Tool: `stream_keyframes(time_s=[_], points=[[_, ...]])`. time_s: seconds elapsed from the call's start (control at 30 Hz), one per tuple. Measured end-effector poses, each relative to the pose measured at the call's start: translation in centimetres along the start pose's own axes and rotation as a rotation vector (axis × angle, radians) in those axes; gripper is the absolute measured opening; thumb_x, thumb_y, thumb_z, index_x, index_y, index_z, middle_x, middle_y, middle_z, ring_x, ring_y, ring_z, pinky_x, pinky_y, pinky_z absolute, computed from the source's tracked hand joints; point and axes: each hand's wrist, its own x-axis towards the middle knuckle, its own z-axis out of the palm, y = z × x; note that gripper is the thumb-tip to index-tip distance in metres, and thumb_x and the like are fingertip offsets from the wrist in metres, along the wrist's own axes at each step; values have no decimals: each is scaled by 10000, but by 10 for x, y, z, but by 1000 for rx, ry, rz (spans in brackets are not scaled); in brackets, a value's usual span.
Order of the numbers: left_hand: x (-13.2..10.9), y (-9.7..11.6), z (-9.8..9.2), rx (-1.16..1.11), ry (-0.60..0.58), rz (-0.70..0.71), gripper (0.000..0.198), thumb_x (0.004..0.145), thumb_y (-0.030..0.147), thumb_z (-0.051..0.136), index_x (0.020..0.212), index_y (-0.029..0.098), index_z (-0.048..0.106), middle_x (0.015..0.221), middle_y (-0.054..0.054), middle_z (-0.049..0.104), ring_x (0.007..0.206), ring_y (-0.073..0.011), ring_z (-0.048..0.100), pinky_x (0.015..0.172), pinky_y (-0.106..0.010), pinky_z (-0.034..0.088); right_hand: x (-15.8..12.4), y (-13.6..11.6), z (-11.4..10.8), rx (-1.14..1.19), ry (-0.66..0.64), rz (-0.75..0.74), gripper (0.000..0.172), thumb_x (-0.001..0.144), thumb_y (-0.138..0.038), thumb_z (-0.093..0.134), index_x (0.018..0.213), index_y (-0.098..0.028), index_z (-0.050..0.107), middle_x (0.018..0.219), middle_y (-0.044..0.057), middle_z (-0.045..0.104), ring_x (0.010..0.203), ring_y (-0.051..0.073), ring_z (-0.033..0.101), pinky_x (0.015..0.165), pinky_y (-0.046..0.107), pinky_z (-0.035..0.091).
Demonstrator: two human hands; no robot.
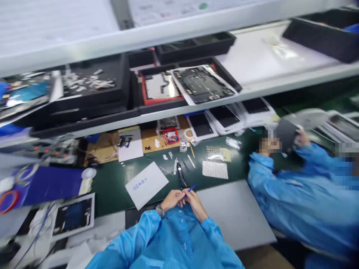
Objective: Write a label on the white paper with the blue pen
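Observation:
My hands meet close to my body, just over the front edge of the green work mat [109, 190]. A slim blue pen [193, 187] slants up and to the right from between them. The fingers of my right hand [195, 204] are closed around it. My left hand [171, 200] is pinched at the pen's lower end, its fingertips partly hidden. Beyond my hands lies a black-handled tool [181, 175], with tweezers [185, 165] beside it. A white sheet with blue handwriting [147, 185] rests to the left.
A co-worker in blue [297, 190] handles a dark flat piece at the right. Overhead, a shelf [252, 87] carries black trays [98, 102] of parts. An opened tablet [74, 216] lies at left; a grey board [232, 213] is at right. Screen panels [200, 125] stand beneath the shelf.

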Motion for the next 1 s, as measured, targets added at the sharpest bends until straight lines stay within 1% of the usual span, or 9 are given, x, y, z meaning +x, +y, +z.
stream_keyframes(time_s=[0.07,0.13,0.23,0.37,0.5,0.63,0.8,0.9,1.0], points=[[11,-3,-9,100,-32,-4,726,743,820,544,872,111,636,794,-101,707,647,-163,658,571,-251,468,6,2,-8,15,82,-14,620,649,-717,762,859,-149,630,824,69,691,700,181,652,660,286,538],[14,-7,-33,203,57,14,648,788,739,547,927,116,656,876,-116,718,789,-195,679,685,-286,507,19,-1,-16,0,147,-6,596,695,-696,748,869,-142,615,811,79,696,707,180,667,651,277,543],[-1,-17,-102,347,352,19,418,868,531,495,910,140,636,1010,-129,710,985,-231,652,910,-343,498,43,-11,-28,-52,223,35,467,830,-588,691,889,-138,582,771,71,694,656,162,668,558,239,517],[-44,-34,-214,550,746,-140,288,849,328,452,956,119,619,1096,-184,675,1077,-305,623,1012,-420,453,70,-21,-36,-121,253,68,327,954,-445,604,907,-123,577,731,18,657,610,115,641,534,204,502],[-65,-49,-279,724,828,-255,420,818,369,533,1095,67,624,1255,-237,610,1253,-361,530,1104,-432,375,88,-25,-39,-176,273,76,288,994,-398,568,959,-114,598,745,-5,632,607,89,611,564,204,515],[-52,-66,-285,809,708,-305,515,760,396,639,1155,66,612,1058,-164,692,1050,-312,643,929,-363,484,115,-38,-44,-266,356,95,284,994,-388,574,963,-109,610,743,-10,607,593,81,574,575,214,514],[-43,-74,-271,903,626,-274,124,729,294,607,776,180,617,855,-78,688,954,-281,663,901,-361,493,154,-71,-58,-399,630,-20,301,968,-363,611,1155,-128,597,1078,68,630,933,162,627,844,345,558],[-51,-64,-269,944,565,-196,156,766,332,506,659,222,532,801,-62,689,907,-268,689,883,-367,522,136,-56,-58,-429,775,-44,291,971,-351,598,1169,-138,599,1168,88,610,1064,196,599,962,405,517],[-56,-46,-277,996,441,-130,216,786,380,372,658,259,498,662,-49,688,726,-277,725,712,-375,579,81,-3,-46,-397,827,-19,206,968,-334,605,1023,-137,636,1019,52,645,968,162,613,936,371,518]])
